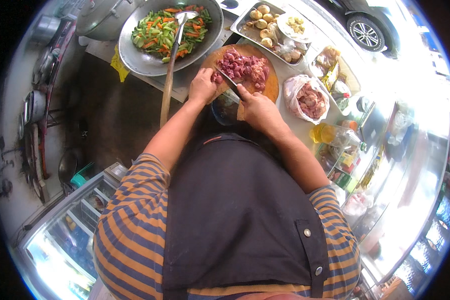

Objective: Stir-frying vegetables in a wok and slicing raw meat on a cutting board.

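On a round wooden cutting board (272, 80) lies a heap of diced raw meat (243, 66). My right hand (260, 110) grips a kitchen knife (229, 81), its blade pointing up and left across the board. Near the knife's tip, my left hand (203, 85) holds a piece of raw meat (216, 77) at the board's left edge. Just right of the board, an open plastic bag (290, 95) contains more raw meat pieces (312, 100). A dark bowl or basin (225, 108) shows partly below the board, between my hands.
A large metal wok (129, 56) with cut green and orange vegetables (155, 33) and a long-handled spatula (169, 75) stands upper left. Behind the board is a metal tray (247, 37) of onions (261, 24). An oil bottle (333, 135) and a glass-topped case (65, 228) flank me.
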Motion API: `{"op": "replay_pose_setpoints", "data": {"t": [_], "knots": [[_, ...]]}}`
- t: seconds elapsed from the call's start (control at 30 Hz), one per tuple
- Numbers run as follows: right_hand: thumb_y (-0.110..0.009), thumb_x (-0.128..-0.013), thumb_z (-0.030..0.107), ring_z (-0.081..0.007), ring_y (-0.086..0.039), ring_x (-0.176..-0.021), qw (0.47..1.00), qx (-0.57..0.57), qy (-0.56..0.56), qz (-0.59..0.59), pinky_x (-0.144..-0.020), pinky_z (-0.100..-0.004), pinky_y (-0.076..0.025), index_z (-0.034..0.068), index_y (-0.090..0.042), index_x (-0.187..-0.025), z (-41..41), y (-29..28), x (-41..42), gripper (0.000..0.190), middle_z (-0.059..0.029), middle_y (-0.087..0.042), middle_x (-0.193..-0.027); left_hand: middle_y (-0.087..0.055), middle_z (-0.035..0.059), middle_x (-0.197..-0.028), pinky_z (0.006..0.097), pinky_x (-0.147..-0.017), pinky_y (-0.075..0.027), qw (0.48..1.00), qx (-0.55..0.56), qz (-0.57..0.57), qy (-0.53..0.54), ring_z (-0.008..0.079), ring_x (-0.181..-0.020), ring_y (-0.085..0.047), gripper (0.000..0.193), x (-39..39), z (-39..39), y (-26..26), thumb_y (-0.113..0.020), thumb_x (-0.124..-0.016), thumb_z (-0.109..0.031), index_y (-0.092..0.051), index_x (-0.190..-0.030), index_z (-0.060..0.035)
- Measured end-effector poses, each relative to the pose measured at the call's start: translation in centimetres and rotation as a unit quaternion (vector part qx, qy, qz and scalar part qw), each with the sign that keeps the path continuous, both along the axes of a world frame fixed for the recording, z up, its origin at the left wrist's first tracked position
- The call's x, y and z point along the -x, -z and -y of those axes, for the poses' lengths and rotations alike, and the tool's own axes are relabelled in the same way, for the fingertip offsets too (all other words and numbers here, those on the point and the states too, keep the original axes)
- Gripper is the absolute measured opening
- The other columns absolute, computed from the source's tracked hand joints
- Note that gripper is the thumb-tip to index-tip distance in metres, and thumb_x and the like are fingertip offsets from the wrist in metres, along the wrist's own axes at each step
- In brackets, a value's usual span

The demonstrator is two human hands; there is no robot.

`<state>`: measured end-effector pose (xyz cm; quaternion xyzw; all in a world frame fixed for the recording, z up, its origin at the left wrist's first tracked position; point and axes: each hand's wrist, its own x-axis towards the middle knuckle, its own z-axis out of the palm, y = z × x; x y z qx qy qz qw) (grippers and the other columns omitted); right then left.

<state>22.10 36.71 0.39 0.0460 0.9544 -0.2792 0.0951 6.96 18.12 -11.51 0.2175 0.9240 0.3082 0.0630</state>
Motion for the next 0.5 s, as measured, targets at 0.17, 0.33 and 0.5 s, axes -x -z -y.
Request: {"op": "replay_pose_setpoints", "data": {"t": [0.17,0.33,0.5], "knots": [[-0.056,-0.09,0.009,-0.0438,-0.072,-0.096,0.999,0.013,-0.024,0.038,-0.089,-0.0528,-0.056,0.011,-0.051,-0.156,2.2,2.9,2.8,0.067,-0.0262,-0.071,-0.099,-0.069,0.0219,-0.107,0.0555,-0.087,-0.056,0.999,0.017,-0.039,-0.018,0.0456,-0.099,-0.069,0.018,0.0,-0.5,1.1,-0.067,-0.091,-0.021,-0.063,-0.102,-0.0059],[-0.057,-0.091,0.011,-0.043,-0.072,-0.098,1.0,0.018,-0.023,-0.006,-0.088,-0.0527,-0.056,0.017,-0.051,-0.157,1.6,4.4,2.7,0.066,-0.0244,-0.071,-0.102,-0.07,0.0201,-0.101,0.0546,-0.086,-0.057,0.998,0.01,-0.059,-0.016,0.0439,-0.098,-0.069,0.014,0.1,-0.5,1.4,-0.066,-0.089,-0.017,-0.064,-0.098,-0.0065],[-0.056,-0.097,0.015,-0.0439,-0.071,-0.097,0.997,0.017,-0.015,0.072,-0.088,-0.0524,-0.055,0.023,-0.05,-0.158,-1.7,2.0,-0.8,0.062,-0.0237,-0.07,-0.101,-0.07,0.0189,-0.101,0.0532,-0.085,-0.057,0.998,-0.01,-0.045,-0.041,0.0421,-0.098,-0.069,0.012,0.6,-0.6,1.9,-0.064,-0.087,-0.015,-0.063,-0.095,-0.0064]]}}
